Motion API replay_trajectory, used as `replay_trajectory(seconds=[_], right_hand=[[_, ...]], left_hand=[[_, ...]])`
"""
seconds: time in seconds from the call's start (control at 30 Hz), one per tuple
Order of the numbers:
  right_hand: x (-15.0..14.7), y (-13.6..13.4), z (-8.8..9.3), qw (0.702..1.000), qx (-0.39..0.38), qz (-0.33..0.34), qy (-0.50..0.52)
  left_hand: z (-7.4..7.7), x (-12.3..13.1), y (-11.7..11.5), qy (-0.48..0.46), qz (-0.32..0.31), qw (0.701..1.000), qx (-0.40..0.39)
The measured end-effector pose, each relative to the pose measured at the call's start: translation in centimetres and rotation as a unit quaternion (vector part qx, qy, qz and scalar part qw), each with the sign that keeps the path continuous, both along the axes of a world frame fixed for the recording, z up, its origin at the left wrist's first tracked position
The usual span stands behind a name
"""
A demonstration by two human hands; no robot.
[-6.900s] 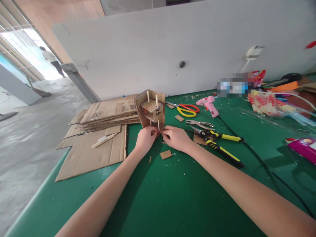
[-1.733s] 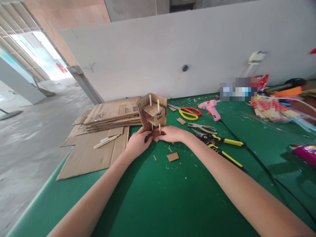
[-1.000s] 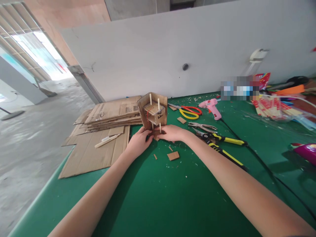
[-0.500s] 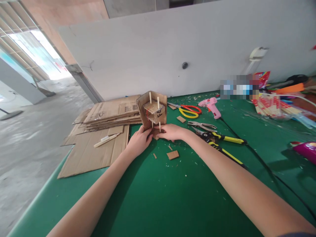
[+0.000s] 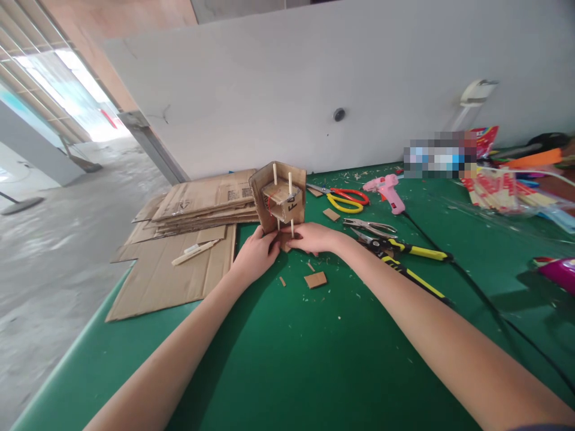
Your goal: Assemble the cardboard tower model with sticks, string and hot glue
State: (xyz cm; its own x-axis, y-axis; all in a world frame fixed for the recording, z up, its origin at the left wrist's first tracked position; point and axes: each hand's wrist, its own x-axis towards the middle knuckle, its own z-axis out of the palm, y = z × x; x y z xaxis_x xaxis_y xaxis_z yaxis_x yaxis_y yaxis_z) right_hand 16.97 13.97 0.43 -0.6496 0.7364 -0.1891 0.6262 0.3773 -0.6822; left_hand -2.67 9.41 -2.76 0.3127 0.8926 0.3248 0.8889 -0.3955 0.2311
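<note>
Cardboard model (image 5: 281, 200) stands upright on the green table (image 5: 314, 347), just right of the flat cardboard sheets (image 5: 197, 209). From the head view, our left hand (image 5: 257, 257) and right hand (image 5: 314, 238) meet at its foot, fingers pinched on its base from either side. A cardboard scrap (image 5: 315, 279) lies near us; yellow-handled pliers (image 5: 404, 260) sit further right.

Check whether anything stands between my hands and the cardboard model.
Nothing visible does: the left hand and the right hand both touch the foot of the cardboard model. The cardboard scrap lies nearer the person, not between.
</note>
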Motion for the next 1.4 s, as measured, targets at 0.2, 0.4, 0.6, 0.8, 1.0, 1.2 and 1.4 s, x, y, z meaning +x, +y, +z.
replay_trajectory(seconds=[0.2, 0.4, 0.6, 0.8, 1.0, 1.2, 1.4], right_hand=[[0.4, -0.1, -0.3, 1.0, -0.011, -0.014, 0.014], [0.2, -0.1, 0.2, 1.0, -0.024, -0.009, 0.007], [-0.1, 0.1, 0.8, 0.999, -0.044, 0.0, -0.005], [-0.1, 0.4, 0.2, 0.999, -0.045, 0.005, 0.012], [0.3, 0.0, -0.3, 0.999, -0.035, -0.016, 0.039], [0.5, -0.3, -0.4, 0.997, -0.044, -0.019, 0.06], [0.4, 0.0, -0.3, 0.997, -0.052, -0.019, 0.049]], left_hand=[[-0.2, -0.3, 0.3, -0.033, -0.008, 0.999, 0.001], [0.1, -0.6, 0.5, -0.043, -0.017, 0.999, -0.008], [0.1, -0.6, 0.5, -0.039, -0.038, 0.998, -0.013], [-0.2, -0.2, 0.2, -0.03, -0.023, 0.999, -0.012], [0.0, 0.0, 0.1, -0.034, -0.011, 0.999, -0.004], [-0.1, -0.1, 0.2, -0.038, -0.01, 0.999, -0.002], [-0.2, -0.1, 0.2, -0.039, -0.016, 0.999, 0.002]])
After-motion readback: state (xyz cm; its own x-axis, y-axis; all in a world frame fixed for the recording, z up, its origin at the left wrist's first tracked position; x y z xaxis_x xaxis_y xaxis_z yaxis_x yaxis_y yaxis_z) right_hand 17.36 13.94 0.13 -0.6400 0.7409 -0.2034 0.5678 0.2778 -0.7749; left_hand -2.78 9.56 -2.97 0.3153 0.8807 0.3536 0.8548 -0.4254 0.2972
